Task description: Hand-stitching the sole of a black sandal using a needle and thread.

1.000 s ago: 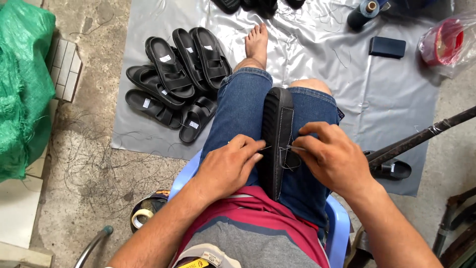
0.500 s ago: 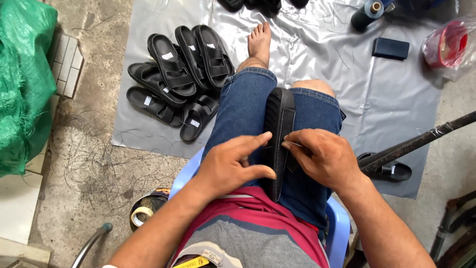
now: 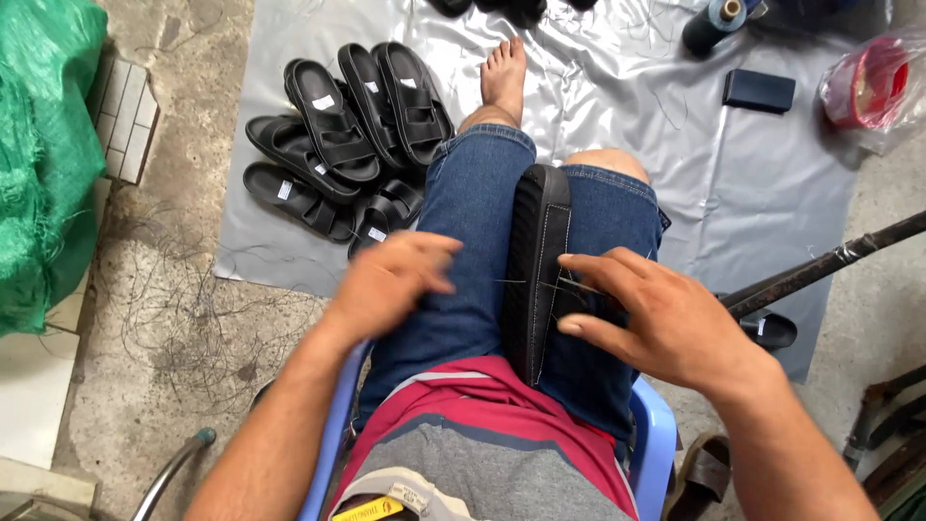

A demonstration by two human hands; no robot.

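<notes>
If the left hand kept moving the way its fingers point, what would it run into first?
The left hand points right across the denim-clad thigh, so it would probably first meet the black rubber sandal sole held edge-up between the knees, though depth is unclear.

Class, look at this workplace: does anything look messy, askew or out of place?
Yes. Loose thread scraps lie tangled over the concrete floor left of the grey sheet, and the black sandals sit in an uneven, overlapping heap.
</notes>
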